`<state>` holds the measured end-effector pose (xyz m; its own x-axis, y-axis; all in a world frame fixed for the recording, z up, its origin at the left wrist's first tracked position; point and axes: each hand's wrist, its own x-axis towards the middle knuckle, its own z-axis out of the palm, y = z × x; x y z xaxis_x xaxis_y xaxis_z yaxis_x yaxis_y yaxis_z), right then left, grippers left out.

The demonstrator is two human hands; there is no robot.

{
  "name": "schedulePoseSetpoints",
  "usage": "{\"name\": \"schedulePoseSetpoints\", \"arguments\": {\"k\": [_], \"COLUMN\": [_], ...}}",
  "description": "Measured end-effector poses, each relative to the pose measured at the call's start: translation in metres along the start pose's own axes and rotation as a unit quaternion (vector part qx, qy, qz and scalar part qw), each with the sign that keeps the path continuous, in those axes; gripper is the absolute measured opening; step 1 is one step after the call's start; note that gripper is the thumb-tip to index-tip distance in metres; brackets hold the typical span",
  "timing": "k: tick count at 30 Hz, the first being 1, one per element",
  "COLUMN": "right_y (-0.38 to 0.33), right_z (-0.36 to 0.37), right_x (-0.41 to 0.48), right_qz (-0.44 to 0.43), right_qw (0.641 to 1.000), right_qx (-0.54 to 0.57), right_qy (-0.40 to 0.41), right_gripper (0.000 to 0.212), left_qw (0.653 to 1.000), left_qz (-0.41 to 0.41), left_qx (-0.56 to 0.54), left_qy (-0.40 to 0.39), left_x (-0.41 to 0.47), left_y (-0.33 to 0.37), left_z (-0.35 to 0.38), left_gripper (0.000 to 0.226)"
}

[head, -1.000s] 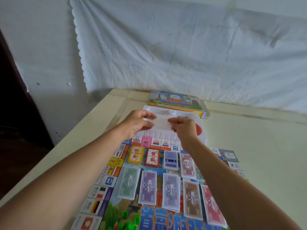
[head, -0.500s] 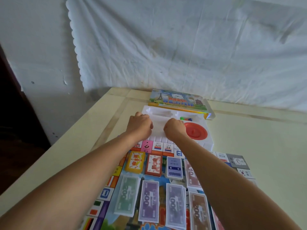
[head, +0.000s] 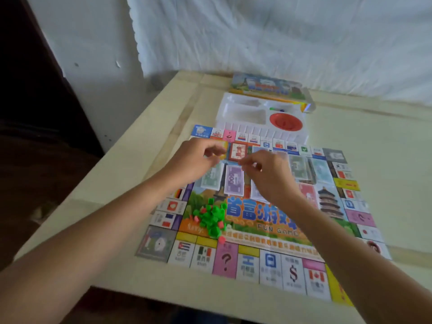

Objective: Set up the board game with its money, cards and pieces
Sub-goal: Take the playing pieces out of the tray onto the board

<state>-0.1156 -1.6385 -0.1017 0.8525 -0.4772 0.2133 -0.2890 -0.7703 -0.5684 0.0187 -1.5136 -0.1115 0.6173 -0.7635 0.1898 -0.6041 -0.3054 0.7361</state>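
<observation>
A view down over a square, brightly printed paper game board lying flat on a pale wooden table. Two bare forearms reach in from the board's near edge. The left hand and right hand hover above the board's far-left quarter. Their fingers are curled in and each thumb tip is drawn close to the forefinger. The two hands face each other across a narrow gap. Blur hides whether anything small or clear is pinched there; I cannot tell.

Under the hands, on the board's far half, lie rectangular stacks of paper banknotes, among them a green stack and a purple stack. Their long sides run from near edge to far edge. Just past them sits a red-backed card deck. Left of the board's centre is a loose heap of small green and pink plastic houses.

Against the board's far edge is a white moulded plastic tray. It holds a round red plastic dish and a few small coloured playing pieces, too small to make out. Beyond it lies the illustrated cardboard box lid.

Those pieces probably come next. They lie ahead of the fingers, past the board's far edge, and the right hand looks nearer.
</observation>
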Motion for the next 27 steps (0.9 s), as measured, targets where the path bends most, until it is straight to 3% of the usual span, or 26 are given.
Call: {"name": "schedulePoseSetpoints", "arguments": {"k": [5, 10, 13, 19, 24, 27], "right_y": [-0.011, -0.017, -0.018, -0.012, -0.013, -0.014], "right_z": [0.022, 0.039, 0.044, 0.052, 0.052, 0.054], "right_x": [-0.074, -0.103, -0.103, -0.104, -0.105, -0.104], "right_qz": [0.004, 0.012, 0.004, -0.021, -0.049, -0.055], "right_qw": [0.997, 0.993, 0.994, 0.998, 0.997, 0.998], "right_qx": [0.037, -0.013, -0.034, -0.027, -0.045, -0.032], "right_qy": [-0.066, -0.12, -0.099, -0.044, -0.03, -0.024], "right_gripper": [0.016, 0.044, 0.047, 0.018, 0.029, 0.021], "left_qw": [0.999, 0.996, 0.997, 0.999, 0.995, 0.993], "left_qz": [-0.052, -0.078, -0.052, -0.004, -0.014, -0.01], "left_qx": [-0.011, -0.013, 0.018, 0.053, 0.094, 0.112], "left_qy": [-0.012, -0.035, -0.057, -0.01, 0.008, 0.017], "left_x": [-0.072, -0.104, -0.108, -0.111, -0.116, -0.121], "left_y": [-0.013, -0.021, -0.023, -0.025, -0.024, -0.025], "left_z": [0.003, 0.006, 0.01, 0.018, 0.018, 0.015], "left_gripper": [0.015, 0.027, 0.037, 0.024, 0.015, 0.013]}}
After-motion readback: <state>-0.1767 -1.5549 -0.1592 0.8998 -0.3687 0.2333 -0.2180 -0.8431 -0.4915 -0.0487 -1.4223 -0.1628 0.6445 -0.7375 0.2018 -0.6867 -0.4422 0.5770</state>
